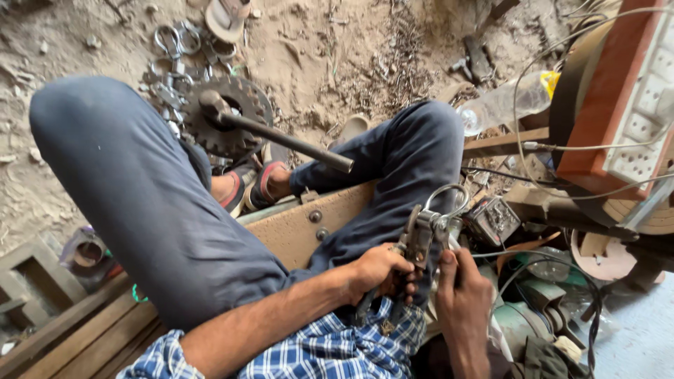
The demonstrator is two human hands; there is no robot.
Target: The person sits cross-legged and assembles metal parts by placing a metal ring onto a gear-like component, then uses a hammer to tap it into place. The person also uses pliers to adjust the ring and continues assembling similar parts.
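- Ground point(309, 49) of packed dirt fills the far part of the scene, littered with scrap; the only open room lies far centre, between the metal rings point(184, 40) at far left and the clutter at right
- Legs in dark trousers point(140, 203) hem the work in; the left knee rises at left, the right knee point(428, 133) near centre, with the sandalled feet point(253, 184) between them
- Wooden plank point(302, 228) runs under the right thigh from near left toward far right; its near edge closes the space just left of the hands
- Red block with a white socket strip point(618, 105) and wires crowd the far right edge; a clear plastic bottle point(502, 105) lies just left of it
- Toothed gear point(228, 116) lies flat on the ground beyond the feet; a hammer point(274, 133) rests across it, head at far left, handle pointing near right
- Locking pliers point(411, 256) sit in the near centre, beside the right thigh; long axis nearly upright in the view, jaws to the far end, handles toward the body
- Left hand point(379, 274) is closed round the pliers' handles
- Right hand point(460, 298) is wrapped on the lower part of a metal clamp with a ring point(446, 210), which the pliers bite; the ring points far
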